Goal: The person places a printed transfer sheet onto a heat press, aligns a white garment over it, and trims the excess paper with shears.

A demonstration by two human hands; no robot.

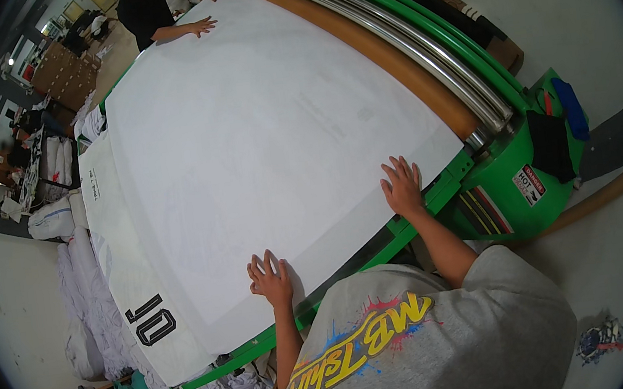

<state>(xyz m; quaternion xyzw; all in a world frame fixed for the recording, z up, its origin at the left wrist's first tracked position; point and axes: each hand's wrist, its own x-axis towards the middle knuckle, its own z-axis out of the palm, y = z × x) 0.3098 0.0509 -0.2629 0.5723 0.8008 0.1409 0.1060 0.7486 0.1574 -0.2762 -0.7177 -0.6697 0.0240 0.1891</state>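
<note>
A wide white sheet [244, 141] lies spread over the bed of a green roller machine. My left hand [268, 282] rests on the sheet near its close edge, fingers spread, holding nothing. Further right, my right hand [403, 190] lies on the same sheet close to its right corner, its fingers also apart. From beneath the sheet's left side shows a white printed piece [116, 270] with bold black marks. At the far side, a co-worker's hands [202, 27] lie on the sheet.
Along the right runs a brown roller [373, 57] beside shiny metal rollers [404, 61]. The machine's green end housing [504, 195] carries a warning label. A green frame rail [364, 254] passes before me. Piled white fabric [89, 297] sits at left, with cardboard boxes [63, 73] behind.
</note>
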